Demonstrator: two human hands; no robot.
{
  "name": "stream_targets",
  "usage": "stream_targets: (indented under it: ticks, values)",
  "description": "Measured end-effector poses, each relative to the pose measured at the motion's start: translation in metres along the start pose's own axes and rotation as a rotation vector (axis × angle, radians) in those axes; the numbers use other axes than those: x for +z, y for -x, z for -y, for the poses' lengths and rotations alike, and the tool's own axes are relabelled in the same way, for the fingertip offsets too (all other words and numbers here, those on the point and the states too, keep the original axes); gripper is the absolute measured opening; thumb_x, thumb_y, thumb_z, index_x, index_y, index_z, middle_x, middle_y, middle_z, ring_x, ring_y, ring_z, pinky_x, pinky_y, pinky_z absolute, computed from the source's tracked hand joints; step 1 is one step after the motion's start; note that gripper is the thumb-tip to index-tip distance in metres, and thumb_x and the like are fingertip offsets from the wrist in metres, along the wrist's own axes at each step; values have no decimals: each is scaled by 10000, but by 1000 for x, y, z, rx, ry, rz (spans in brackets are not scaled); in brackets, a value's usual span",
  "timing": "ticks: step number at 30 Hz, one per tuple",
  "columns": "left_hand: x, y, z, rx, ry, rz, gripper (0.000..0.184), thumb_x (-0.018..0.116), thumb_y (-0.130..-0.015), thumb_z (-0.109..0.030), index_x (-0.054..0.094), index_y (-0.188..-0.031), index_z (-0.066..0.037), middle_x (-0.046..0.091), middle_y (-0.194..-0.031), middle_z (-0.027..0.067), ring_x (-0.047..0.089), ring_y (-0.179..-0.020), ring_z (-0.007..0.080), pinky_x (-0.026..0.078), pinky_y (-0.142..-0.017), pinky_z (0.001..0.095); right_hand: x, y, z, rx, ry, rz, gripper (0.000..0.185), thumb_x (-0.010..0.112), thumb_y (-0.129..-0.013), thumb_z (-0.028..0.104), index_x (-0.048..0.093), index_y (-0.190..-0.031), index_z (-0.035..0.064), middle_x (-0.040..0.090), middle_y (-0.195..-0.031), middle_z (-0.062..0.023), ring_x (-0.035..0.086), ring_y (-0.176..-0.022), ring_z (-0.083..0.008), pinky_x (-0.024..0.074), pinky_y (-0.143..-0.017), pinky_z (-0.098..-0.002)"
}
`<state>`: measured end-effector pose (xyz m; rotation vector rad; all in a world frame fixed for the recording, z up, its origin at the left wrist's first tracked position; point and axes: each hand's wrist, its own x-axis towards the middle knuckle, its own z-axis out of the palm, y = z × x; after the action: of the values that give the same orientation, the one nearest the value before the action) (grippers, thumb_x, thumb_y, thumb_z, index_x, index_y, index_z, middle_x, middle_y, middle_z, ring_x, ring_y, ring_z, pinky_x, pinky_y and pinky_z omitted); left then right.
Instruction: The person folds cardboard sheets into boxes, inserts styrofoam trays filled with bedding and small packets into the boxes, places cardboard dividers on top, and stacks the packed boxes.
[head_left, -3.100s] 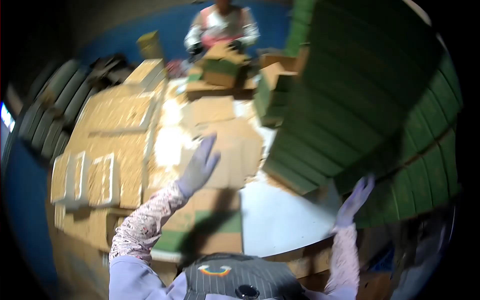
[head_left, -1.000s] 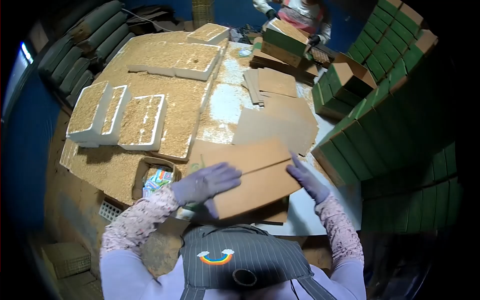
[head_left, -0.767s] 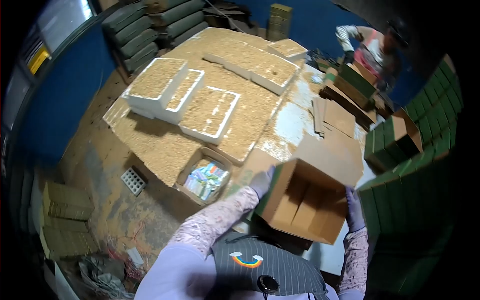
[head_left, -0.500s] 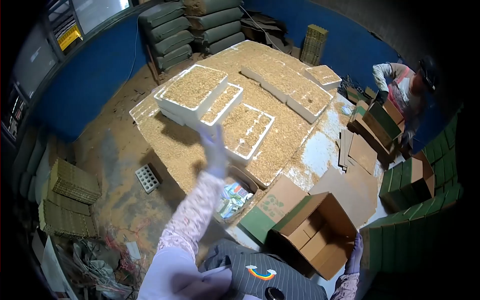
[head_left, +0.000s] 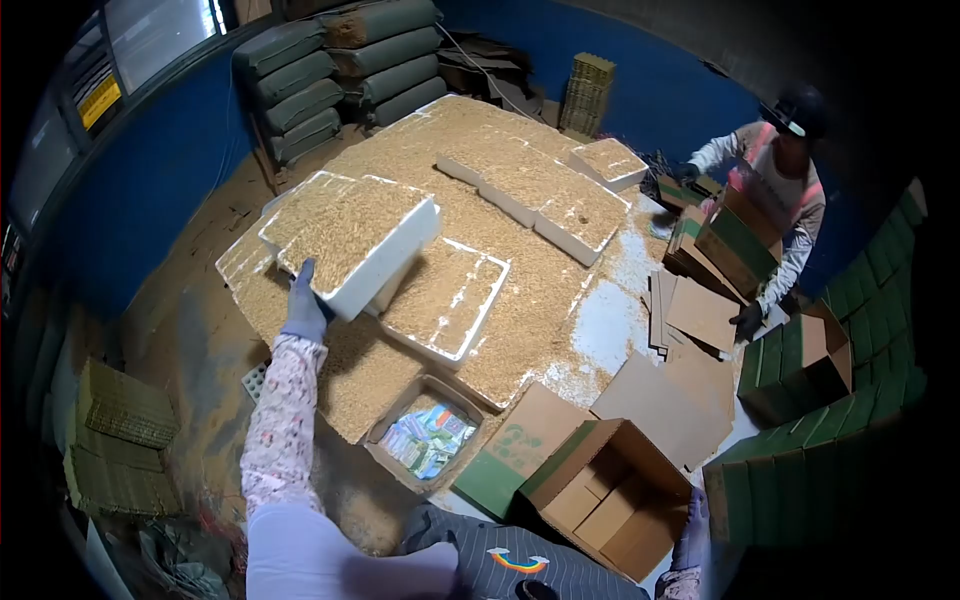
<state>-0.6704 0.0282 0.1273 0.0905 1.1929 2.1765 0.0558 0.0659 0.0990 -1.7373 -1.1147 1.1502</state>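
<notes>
My left hand (head_left: 303,303), in a dark-palmed glove, grips the near left corner of a white foam box (head_left: 375,280). Tan, husk-like loose material fills this box to the top, and it sits tilted over other foam boxes. Just to its right is a lower foam box (head_left: 450,300), topped with the same material. My right hand (head_left: 692,525) is at the right wall of an open, unfilled cardboard box (head_left: 615,500), fingers partly hidden. A small carton (head_left: 385,452) holding colourful packets (head_left: 428,440) stands between my arms.
Loose tan material covers the wide table (head_left: 400,150). Flat cardboard (head_left: 665,410) and green-brown cartons (head_left: 780,490) lie to the right, where a co-worker (head_left: 785,180) handles boxes. Stacked sacks (head_left: 385,60) stand at the back; egg-tray-like stacks (head_left: 125,410) at left.
My left hand has moved left from mid-air onto the foam box, which is now tilted and shifted. My right hand stays at the cardboard box. The co-worker's arms have spread apart.
</notes>
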Motion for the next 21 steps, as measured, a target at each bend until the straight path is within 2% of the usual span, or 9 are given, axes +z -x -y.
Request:
stream_targets:
  ticks: [5,6,7,8,11,13,14,17,21]
  values:
    - [94,122,37,-424,-128,396,496,563,-958,-292,455,-1335,12,575,-1281,187,612,-1118,291,508,-974,389,-12,-35,-27,-175,108,162,286,441,-1021,203,603,-1132,-4,627,-1070,-86,576,-1014,-182,448,-915,-295]
    - [112,149,53,-344,-367,616,493,569,-959,-281,456,-1329,24,583,-1267,179,609,-1120,274,504,-977,371,-13,-52,-35,-171,124,166,337,439,-1020,233,590,-1174,-26,621,-1148,-115,571,-1075,-205,435,-956,-304]
    - [138,167,74,-711,-149,565,488,567,-966,-281,455,-1332,22,592,-1254,164,599,-1140,261,492,-989,356,-15,-67,-43,-166,141,171,394,436,-1020,263,578,-1215,-48,615,-1227,-144,566,-1136,-229,421,-997,-313]
    - [156,187,100,-709,-222,629,512,581,-958,-304,440,-1360,-18,580,-1265,157,580,-1163,268,481,-998,366,-9,-68,-23,-29,27,248,452,442,-1015,312,562,-1245,-58,598,-1275,-159,550,-1178,-230,406,-1025,-323]
    - [187,248,187,-475,-398,1000,709,583,-949,-359,226,-1482,-58,464,-1383,162,466,-1268,257,392,-1054,364,-16,-112,-54,-164,169,201,456,443,-1002,320,580,-1233,-48,620,-1245,-164,564,-1159,-208,412,-1008,-319]
    - [209,294,201,-431,-608,993,826,578,-945,-398,106,-1538,-69,411,-1434,172,412,-1312,248,349,-1078,350,-19,-107,-28,-105,91,238,455,440,-1001,319,583,-1229,-48,624,-1240,-163,568,-1153,-210,414,-1006,-319]
    - [204,301,217,-427,-633,1117,1030,470,-912,-637,-55,-1515,12,152,-1559,264,208,-1441,304,220,-1158,353,-20,-101,-21,-81,64,257,454,439,-1001,318,584,-1228,-48,626,-1237,-163,570,-1150,-211,415,-1005,-319]
    - [179,312,210,-347,-736,1138,1096,551,-869,-643,-51,-1521,1,159,-1561,249,239,-1428,295,243,-1149,358,-17,-78,-7,-22,46,319,452,436,-1000,315,587,-1223,-48,632,-1228,-161,576,-1140,-214,417,-1002,-319]
    - [156,318,147,-597,-675,1122,982,574,-928,-498,-58,-1533,-53,181,-1555,223,288,-1399,261,292,-1134,372,-8,-54,6,-10,207,343,450,432,-998,312,591,-1216,-48,639,-1217,-160,584,-1127,-218,420,-998,-319]
